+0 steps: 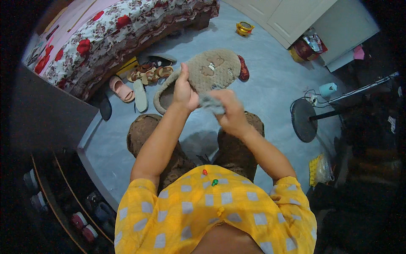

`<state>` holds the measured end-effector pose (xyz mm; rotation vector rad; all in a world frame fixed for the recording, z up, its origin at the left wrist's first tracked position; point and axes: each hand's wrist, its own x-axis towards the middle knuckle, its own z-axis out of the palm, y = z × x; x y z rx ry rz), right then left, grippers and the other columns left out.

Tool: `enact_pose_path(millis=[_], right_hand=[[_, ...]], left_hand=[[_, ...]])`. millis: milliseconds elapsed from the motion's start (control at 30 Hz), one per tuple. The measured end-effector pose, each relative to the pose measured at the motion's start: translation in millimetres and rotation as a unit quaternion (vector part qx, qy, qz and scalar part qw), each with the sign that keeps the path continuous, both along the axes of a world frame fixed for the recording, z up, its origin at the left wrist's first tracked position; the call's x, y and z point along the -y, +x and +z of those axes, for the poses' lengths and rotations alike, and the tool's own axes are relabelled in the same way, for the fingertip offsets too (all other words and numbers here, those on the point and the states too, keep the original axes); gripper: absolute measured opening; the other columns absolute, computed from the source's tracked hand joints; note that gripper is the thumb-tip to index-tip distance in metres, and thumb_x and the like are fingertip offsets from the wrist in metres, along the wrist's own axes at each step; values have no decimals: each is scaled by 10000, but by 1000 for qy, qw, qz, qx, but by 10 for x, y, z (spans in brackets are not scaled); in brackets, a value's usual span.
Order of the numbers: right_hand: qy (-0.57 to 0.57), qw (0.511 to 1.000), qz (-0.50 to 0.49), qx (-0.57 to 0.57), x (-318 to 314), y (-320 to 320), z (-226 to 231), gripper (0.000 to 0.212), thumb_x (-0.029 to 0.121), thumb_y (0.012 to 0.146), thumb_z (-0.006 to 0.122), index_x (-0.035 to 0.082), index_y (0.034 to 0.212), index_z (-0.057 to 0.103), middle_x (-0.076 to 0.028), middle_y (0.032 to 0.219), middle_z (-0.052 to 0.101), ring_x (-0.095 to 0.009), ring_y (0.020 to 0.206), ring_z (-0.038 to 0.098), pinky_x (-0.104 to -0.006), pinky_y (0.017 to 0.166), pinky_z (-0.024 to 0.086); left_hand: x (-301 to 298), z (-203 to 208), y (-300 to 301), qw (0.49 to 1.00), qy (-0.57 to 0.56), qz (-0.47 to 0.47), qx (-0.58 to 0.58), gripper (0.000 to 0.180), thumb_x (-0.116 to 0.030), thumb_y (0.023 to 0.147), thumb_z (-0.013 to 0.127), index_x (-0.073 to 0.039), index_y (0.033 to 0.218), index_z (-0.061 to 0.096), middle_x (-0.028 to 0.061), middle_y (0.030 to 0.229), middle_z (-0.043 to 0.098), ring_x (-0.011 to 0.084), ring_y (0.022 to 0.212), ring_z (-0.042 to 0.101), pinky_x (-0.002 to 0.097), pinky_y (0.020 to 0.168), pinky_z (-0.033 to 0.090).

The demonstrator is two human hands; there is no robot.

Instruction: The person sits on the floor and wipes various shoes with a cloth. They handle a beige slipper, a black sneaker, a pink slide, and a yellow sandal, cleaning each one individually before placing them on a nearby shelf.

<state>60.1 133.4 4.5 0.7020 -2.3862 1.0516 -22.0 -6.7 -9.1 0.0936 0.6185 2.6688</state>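
Note:
A beige plush slipper [215,70] with an embroidered animal face is held out over the floor, its opening facing left. My left hand [184,94] is closed on its near side, thumb pointing up. In my right hand [231,109] is a crumpled grey cloth [211,103], bunched at the slipper's near edge beside my left hand. That hand is slightly blurred, and whether the cloth touches the slipper cannot be made out. A dark red patterned thing [243,68] shows partly behind the slipper's toe.
Pink slides [122,89], a pale sole-up shoe [141,96] and brown sandals [148,75] lie by the bed [105,38]. A round black stand base [303,120] is at right, a gold pot [244,28] farther off. Shoes fill a rack [63,199] at lower left.

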Motion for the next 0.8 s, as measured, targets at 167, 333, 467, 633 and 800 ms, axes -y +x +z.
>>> enact_pose_path(millis=[167, 333, 467, 633, 800], right_hand=[[-125, 982, -130, 65, -39, -127, 171, 509, 162, 683, 747, 33, 1117, 515, -174, 1016, 610, -365, 936, 590, -415, 795, 474], [20, 989, -141, -28, 10, -152, 98, 588, 244, 650, 784, 59, 1129, 496, -160, 1011, 552, -362, 907, 563, -438, 752, 471], [17, 989, -148, 21, -101, -212, -60, 559, 192, 645, 769, 58, 1120, 505, -167, 1010, 557, -371, 917, 566, -426, 748, 480], [-17, 988, -155, 10, -256, -339, -91, 447, 82, 654, 702, 39, 1069, 541, -168, 973, 580, -380, 893, 579, -419, 752, 483], [-10, 981, -189, 33, -302, -429, -91, 424, 63, 659, 667, 37, 1066, 550, -165, 982, 600, -358, 906, 595, -406, 777, 482]], left_hand=[[-58, 27, 48, 998, 52, -26, -3, 625, -535, 945, 338, -10, 1255, 472, 146, 1260, 530, 295, 1170, 499, 456, 1008, 384], [-150, -25, 115, 992, 88, -82, -30, 597, -530, 939, 369, -35, 1255, 479, 117, 1268, 529, 284, 1170, 498, 442, 1022, 366], [-193, -54, 145, 993, 77, -84, -22, 479, -424, 941, 460, -43, 1230, 492, 99, 1219, 552, 255, 1121, 523, 411, 1006, 378], [-266, -200, 154, 993, -3, -101, -54, 332, -271, 924, 539, -48, 1170, 520, 66, 1136, 585, 197, 1038, 546, 359, 938, 414], [-200, -137, 261, 983, -94, -131, -82, 303, -204, 902, 581, -35, 1149, 533, 74, 1041, 615, 141, 913, 581, 284, 826, 467]])
